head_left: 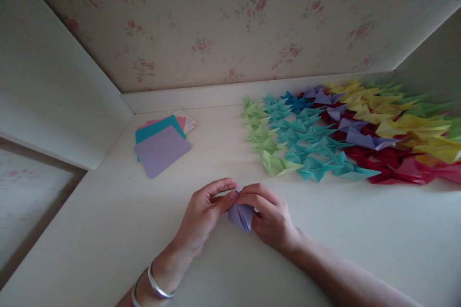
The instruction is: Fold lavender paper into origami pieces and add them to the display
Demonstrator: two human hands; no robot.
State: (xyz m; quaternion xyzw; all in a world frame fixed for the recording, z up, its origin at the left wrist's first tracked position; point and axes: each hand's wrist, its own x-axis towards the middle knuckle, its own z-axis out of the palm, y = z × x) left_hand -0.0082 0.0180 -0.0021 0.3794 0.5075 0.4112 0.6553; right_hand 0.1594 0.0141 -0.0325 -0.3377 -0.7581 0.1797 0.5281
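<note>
While the left hand [205, 213] pinches the folded purple paper [241, 217] near its top, the right hand [272, 216] has its grip clamped along its right side.

Room to pass lies between paper sheets [163, 150] at left and folded shapes [355, 135] crowding the right.

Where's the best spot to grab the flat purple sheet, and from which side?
Probably pinch the purple sheet by its near corner, coming from the near side: it lies flat over the teal sheet, and that corner points toward you, uncovered.
</note>
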